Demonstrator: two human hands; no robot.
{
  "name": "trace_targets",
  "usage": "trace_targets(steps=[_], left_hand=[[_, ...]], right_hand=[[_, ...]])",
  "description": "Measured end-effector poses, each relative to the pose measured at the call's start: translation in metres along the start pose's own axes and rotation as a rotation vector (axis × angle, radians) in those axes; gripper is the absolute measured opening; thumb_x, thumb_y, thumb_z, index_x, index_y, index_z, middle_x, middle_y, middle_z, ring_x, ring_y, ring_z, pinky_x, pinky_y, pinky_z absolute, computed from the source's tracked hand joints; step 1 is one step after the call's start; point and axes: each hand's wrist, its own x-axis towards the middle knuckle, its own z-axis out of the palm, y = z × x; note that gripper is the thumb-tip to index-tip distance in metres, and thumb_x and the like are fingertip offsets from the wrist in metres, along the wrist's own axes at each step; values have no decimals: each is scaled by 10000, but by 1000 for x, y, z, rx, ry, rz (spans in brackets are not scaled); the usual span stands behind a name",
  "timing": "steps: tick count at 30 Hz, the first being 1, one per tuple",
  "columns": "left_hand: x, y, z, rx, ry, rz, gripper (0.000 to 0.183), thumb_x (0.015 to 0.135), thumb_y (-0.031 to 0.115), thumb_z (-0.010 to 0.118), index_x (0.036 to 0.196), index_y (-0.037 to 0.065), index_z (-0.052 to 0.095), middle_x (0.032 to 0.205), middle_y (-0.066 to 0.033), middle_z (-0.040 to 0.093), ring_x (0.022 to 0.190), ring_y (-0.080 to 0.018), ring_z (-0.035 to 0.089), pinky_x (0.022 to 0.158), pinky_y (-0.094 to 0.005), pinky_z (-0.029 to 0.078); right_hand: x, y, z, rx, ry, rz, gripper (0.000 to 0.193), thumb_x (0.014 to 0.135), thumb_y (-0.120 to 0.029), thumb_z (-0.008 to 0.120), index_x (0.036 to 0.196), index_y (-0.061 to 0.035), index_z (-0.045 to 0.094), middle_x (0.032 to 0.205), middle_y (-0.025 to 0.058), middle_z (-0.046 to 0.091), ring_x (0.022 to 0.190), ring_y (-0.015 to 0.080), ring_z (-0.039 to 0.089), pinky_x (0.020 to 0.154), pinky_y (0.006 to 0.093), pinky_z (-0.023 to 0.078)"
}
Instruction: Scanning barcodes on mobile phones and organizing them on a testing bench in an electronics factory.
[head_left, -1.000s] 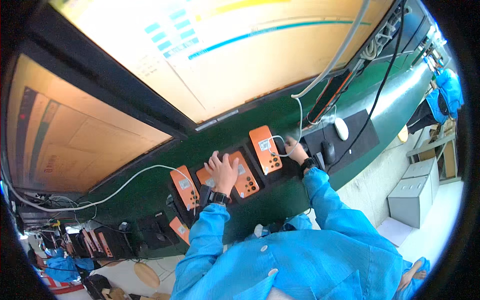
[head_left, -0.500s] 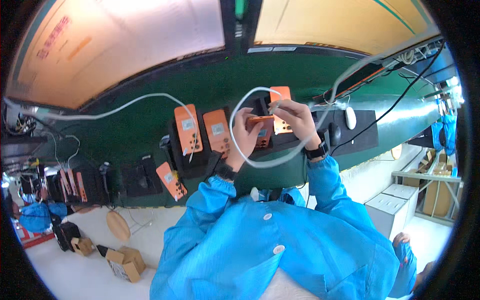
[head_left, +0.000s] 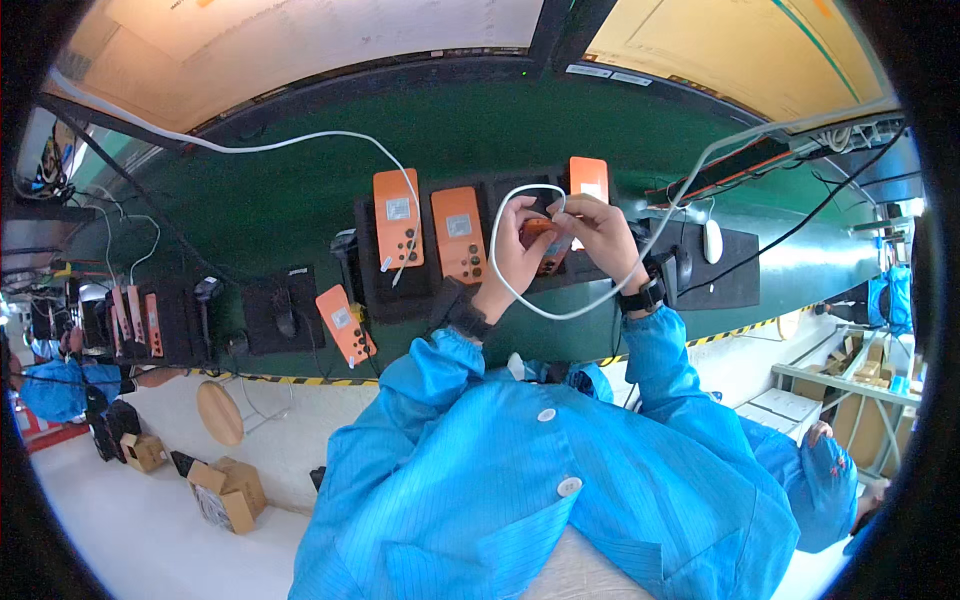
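My left hand (head_left: 512, 262) is closed round an orange phone (head_left: 551, 256), held tilted with one end toward my right fingers. My right hand (head_left: 600, 235) pinches the end of a white cable (head_left: 560, 317) against that end of the phone. Fingers hide whether the plug is in the port. The cable loops round in front of my left hand. Left of my hands, two orange phones, one (head_left: 397, 207) beside another (head_left: 459, 232), lie on black mats with labels and round lenses showing. One more phone (head_left: 588, 176) lies just beyond my right hand.
A second white cable (head_left: 345, 134) hangs over the leftmost mat phone. Another orange phone (head_left: 344, 325) leans near the green table's (head_left: 480, 120) front edge. Two large screens stand at the back. A white mouse (head_left: 712, 241) lies at right. Another person's blue sleeve (head_left: 828, 478) shows at lower right.
The whole view has shifted a little. My right fingers have brought the cable end down to the phone's end. The phone in my left hand is turned and more covered by my fingers.
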Motion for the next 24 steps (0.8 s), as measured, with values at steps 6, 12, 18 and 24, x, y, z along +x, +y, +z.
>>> trace_targets(steps=[6,12,18,24], left_hand=[[-8,2,-11,169,82,30,457,826,46,651,1213,9,411,1079,-123,556,982,-199,587,850,-319,478],[-48,-21,-80,185,250,-108,292,877,87,592,1143,18,494,968,-62,588,861,-152,575,771,-282,474],[-127,-10,-144,433,588,-83,157,873,96,581,1009,20,561,868,-114,600,786,-169,605,695,-303,489],[-187,-6,-150,344,884,-263,152,857,76,563,989,1,556,849,-120,591,787,-209,599,709,-317,484]], right_hand=[[1,14,12,-48,35,98,186,866,-112,642,1019,-6,649,815,58,655,634,120,598,582,260,471],[62,107,25,-61,-14,81,357,821,-86,650,1164,-25,572,1022,127,616,935,208,596,803,318,480],[89,91,109,-574,-12,-322,424,879,-237,612,1209,21,541,1192,210,555,1113,379,499,999,431,376],[137,84,218,-763,-188,-302,601,896,-483,545,1081,87,596,1080,261,600,1055,412,537,913,467,423]])
